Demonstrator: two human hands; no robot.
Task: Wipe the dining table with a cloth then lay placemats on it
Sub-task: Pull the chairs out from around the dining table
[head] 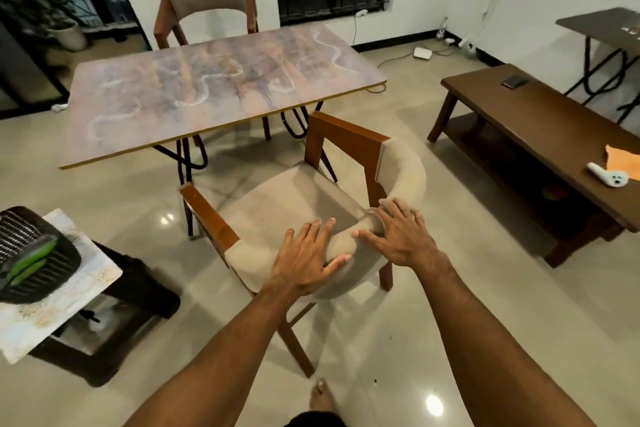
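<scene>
The dining table (221,90) has a marbled pink-grey top with nothing on it. A wooden chair (311,198) with beige padding stands just off its near edge, turned toward it. My left hand (306,258) lies over the curved backrest with the thumb hooked around it. My right hand (398,236) rests on the same backrest a little to the right, fingers over the top. An orange cloth (623,159) lies on the brown bench at the right. Dark woven placemats (34,253) sit on a stool at the left.
A second chair (207,3) stands at the table's far side. The brown bench (540,121) carries a phone (514,81) and a white object (607,175). The black stool (114,315) holds a white marbled mat (69,302). My bare foot (322,395) is on the tiled floor.
</scene>
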